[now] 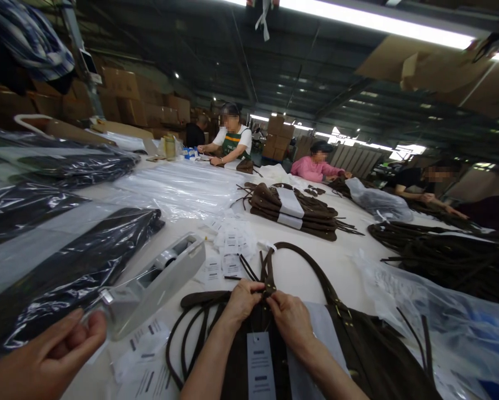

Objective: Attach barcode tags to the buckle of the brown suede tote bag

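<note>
A dark brown article (pixel 383 344) with straps, thin ties and brass-coloured fittings, apron-like in look, lies in front of me. My left hand (pixel 241 303) and my right hand (pixel 290 318) meet at its upper middle, both with fingers pinched on a brown strap (pixel 268 269). What lies between the fingertips is partly hidden. Below my hands hangs a grey printed tag (pixel 259 364). A wider strap (pixel 316 264) curves off to the right, and thin brown cords (pixel 185 344) loop out to the left. White sheeting (pixel 327 333) shows beside my right hand.
Another person's hand (pixel 72 347) reaches in at lower left, beside a tape dispenser (pixel 161 280). Printed labels (pixel 233 241), a banded brown stack (pixel 293 208), clear plastic bags (pixel 183 186) and bagged dark goods (pixel 66 266) cover the table. Several co-workers sit or stand beyond.
</note>
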Available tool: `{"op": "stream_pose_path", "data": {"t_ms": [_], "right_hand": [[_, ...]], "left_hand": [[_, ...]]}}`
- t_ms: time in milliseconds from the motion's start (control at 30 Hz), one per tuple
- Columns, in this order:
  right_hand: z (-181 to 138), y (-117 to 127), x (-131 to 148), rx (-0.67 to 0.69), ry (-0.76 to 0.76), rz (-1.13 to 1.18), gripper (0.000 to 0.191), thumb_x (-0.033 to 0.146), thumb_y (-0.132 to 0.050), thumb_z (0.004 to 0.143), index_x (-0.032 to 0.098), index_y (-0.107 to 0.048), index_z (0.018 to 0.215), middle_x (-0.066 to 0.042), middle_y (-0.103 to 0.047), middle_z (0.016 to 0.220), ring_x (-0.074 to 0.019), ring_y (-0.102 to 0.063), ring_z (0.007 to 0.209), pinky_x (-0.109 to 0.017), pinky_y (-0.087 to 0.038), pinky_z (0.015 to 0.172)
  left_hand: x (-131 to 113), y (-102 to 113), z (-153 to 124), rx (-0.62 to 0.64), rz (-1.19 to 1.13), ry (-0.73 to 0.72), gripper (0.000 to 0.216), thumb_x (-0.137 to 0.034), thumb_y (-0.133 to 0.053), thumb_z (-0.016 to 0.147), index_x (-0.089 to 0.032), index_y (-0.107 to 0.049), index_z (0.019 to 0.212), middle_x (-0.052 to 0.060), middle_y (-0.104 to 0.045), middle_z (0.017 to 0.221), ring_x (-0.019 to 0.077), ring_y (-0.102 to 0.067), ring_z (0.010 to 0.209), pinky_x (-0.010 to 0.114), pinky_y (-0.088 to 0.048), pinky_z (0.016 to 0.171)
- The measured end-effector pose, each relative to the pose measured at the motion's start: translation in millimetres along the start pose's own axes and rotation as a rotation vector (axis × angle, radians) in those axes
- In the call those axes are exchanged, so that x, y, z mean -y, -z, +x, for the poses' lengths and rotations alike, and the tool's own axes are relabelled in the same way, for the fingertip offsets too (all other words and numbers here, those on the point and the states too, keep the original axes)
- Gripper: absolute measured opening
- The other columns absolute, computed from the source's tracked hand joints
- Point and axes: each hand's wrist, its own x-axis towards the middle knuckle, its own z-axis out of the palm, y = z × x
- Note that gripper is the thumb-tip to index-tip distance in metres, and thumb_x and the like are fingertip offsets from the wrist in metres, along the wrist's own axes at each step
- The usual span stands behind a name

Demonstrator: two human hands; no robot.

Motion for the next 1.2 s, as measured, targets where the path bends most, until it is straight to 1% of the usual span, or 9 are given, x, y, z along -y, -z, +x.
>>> {"op": "stream_pose_path", "data": {"t_ms": [100, 200, 400, 567, 700, 833, 967, 1067, 1200], "right_hand": [[2, 1, 0, 0.024, 0.027, 0.039, 0.019, 0.028, -0.043, 0.082, 0.025, -0.062, 0.078, -0.003, -0.067, 0.073, -0.0186, -0.061, 0.072, -0.024, -0.029, 0.054], [3, 1, 0, 0.036, 0.036, 0.089, 0.02, 0.028, -0.044, 0.082, 0.024, -0.062, 0.074, -0.002, -0.067, 0.07, -0.0169, -0.061, 0.069, -0.023, -0.029, 0.053], [2, 3, -1, 0.049, 0.042, 0.204, 0.02, 0.027, -0.043, 0.08, 0.024, -0.06, 0.07, -0.001, -0.064, 0.066, -0.0145, -0.057, 0.063, -0.022, -0.031, 0.053], [-5, 11, -3, 0.033, 0.005, 0.247, 0.012, 0.023, -0.048, 0.074, 0.021, -0.059, 0.075, -0.002, -0.064, 0.069, -0.0158, -0.057, 0.065, -0.023, -0.036, 0.056], [-5, 13, -1, -0.02, 0.082, 0.345, 0.018, 0.018, -0.045, 0.074, 0.021, -0.059, 0.084, -0.002, -0.063, 0.078, -0.0154, -0.057, 0.073, -0.024, -0.04, 0.065], [4, 7, 3, -0.091, 0.13, 0.304, 0.02, 0.018, -0.044, 0.077, 0.022, -0.061, 0.086, -0.004, -0.059, 0.087, -0.0155, -0.054, 0.081, -0.024, -0.04, 0.073], [15, 0, 9, -0.085, 0.206, 0.245, 0.019, 0.02, -0.048, 0.077, 0.024, -0.063, 0.088, -0.004, -0.056, 0.094, -0.0172, -0.049, 0.091, -0.027, -0.037, 0.081], [21, -5, 12, -0.061, 0.236, 0.242, 0.015, 0.021, -0.05, 0.076, 0.023, -0.064, 0.081, -0.004, -0.056, 0.094, -0.0175, -0.048, 0.091, -0.027, -0.037, 0.08], [26, -11, 12, -0.059, 0.206, 0.314, 0.014, 0.018, -0.048, 0.077, 0.02, -0.062, 0.073, -0.003, -0.057, 0.085, -0.016, -0.05, 0.086, -0.026, -0.037, 0.077]], "left_hand": [[2, 1, 2, 0.068, 0.015, -0.015, 0.026, -0.02, -0.053, 0.061, -0.017, -0.069, 0.081, -0.002, -0.066, 0.07, 0.0162, -0.056, 0.072, 0.022, -0.041, 0.064], [4, 2, 3, 0.104, 0.06, -0.001, 0.021, -0.018, -0.052, 0.06, -0.016, -0.069, 0.072, -0.003, -0.063, 0.063, 0.0141, -0.054, 0.066, 0.02, -0.039, 0.059], [9, 0, 4, -0.097, 0.053, 0.057, 0.013, -0.01, -0.053, 0.054, -0.017, -0.064, 0.055, -0.002, -0.058, 0.063, 0.0122, -0.052, 0.069, 0.02, -0.038, 0.063], [11, -2, 3, -0.259, -0.076, 0.166, 0.013, -0.017, -0.049, 0.062, -0.015, -0.061, 0.064, -0.004, -0.049, 0.049, 0.0072, -0.043, 0.043, 0.017, -0.032, 0.039], [8, 1, -2, -0.407, -0.201, 0.178, 0.017, -0.025, -0.046, 0.067, -0.014, -0.058, 0.071, -0.007, -0.04, 0.041, 0.0058, -0.036, 0.037, 0.016, -0.028, 0.035], [5, 3, -7, -0.442, -0.295, 0.135, 0.018, -0.028, -0.047, 0.065, -0.014, -0.057, 0.07, -0.006, -0.042, 0.041, 0.0053, -0.036, 0.037, 0.016, -0.028, 0.035], [7, 2, -8, -0.448, -0.34, 0.104, 0.019, -0.029, -0.049, 0.065, -0.013, -0.057, 0.071, -0.006, -0.044, 0.042, 0.0052, -0.037, 0.038, 0.016, -0.029, 0.036], [10, 2, -7, -0.441, -0.354, 0.08, 0.018, -0.028, -0.05, 0.066, -0.013, -0.058, 0.071, -0.006, -0.045, 0.043, 0.005, -0.037, 0.038, 0.015, -0.028, 0.036], [14, 2, -7, -0.432, -0.372, 0.051, 0.018, -0.028, -0.051, 0.067, -0.013, -0.058, 0.072, -0.005, -0.047, 0.045, 0.0047, -0.038, 0.039, 0.015, -0.028, 0.036]]}}
